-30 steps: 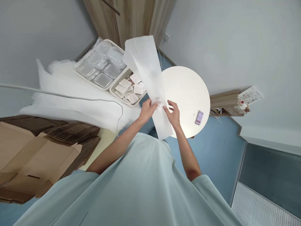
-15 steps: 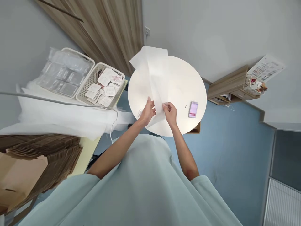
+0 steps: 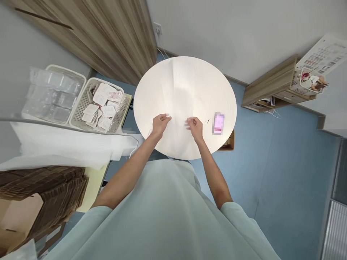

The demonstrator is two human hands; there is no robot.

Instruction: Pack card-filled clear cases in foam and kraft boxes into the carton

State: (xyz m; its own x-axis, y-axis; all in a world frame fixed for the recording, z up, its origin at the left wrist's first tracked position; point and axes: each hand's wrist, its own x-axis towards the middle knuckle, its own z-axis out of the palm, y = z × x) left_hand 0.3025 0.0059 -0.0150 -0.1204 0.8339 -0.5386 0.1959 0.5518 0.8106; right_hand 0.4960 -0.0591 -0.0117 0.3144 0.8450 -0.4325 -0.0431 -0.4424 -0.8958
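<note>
A thin, translucent white foam sheet (image 3: 180,81) lies lengthwise over the middle of the round white table (image 3: 146,86), with a crease along it. At its left side is my left hand (image 3: 160,125), thumb and forefinger brought together on the sheet. My right hand (image 3: 196,128) pinches the opposite side with curled fingers. The sheet's pale edges blend into the tabletop, so the exact grip is hard to see. To the right of my right hand lie a small dark item (image 3: 208,121) and a blurred pink-purple phone-shaped object (image 3: 218,123).
Left of the table, a basket of white cards (image 3: 108,110) stands beside a basket of clear plastic packs (image 3: 58,97). More white sheeting (image 3: 62,144) and stacked flat cardboard (image 3: 59,191) lie nearer me. A wooden shelf unit (image 3: 271,81) stands at right.
The sheet, earlier folded and raised with its far end past the table, now lies flatter down the middle. My left hand moved left, away from my right hand. The view shifted slightly.
</note>
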